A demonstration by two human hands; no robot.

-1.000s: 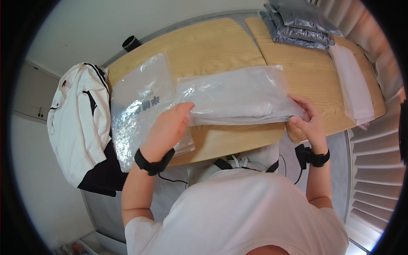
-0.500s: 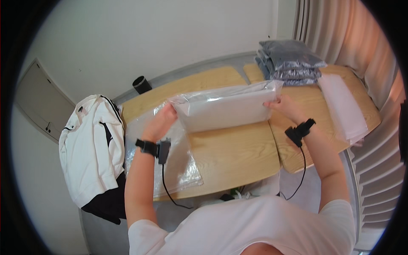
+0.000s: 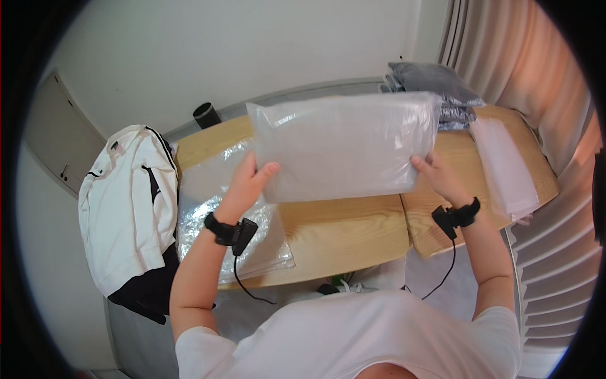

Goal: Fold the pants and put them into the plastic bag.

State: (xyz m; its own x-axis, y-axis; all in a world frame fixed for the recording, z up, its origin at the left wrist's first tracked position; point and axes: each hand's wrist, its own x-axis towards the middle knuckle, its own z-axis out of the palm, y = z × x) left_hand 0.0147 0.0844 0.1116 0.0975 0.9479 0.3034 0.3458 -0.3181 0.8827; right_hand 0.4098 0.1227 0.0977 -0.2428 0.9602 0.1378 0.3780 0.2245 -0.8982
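Between my two hands a clear plastic bag [image 3: 344,145] with a flat, folded white item inside is held up, tilted toward me above the table. My left hand [image 3: 247,183] grips its lower left edge, thumb on the front face. At the lower right edge my right hand [image 3: 439,177] holds it the same way. The fingers of both hands are partly hidden behind the bag. Below and beside my left hand, flat clear plastic bags [image 3: 211,208] lie on the table. Each wrist wears a black strap with a small cabled device.
On the left hangs a white jacket [image 3: 129,215] with black trim over dark cloth. Grey bagged packages [image 3: 435,85] are stacked at the far right of the wooden table [image 3: 344,230]. Pale pink plastic sheets [image 3: 505,164] lie beside them. A black bin [image 3: 206,115] stands behind the table.
The bag has been raised and turned, so its broad face now shows toward me. My hands have shifted to its lower side edges, thumbs in front.
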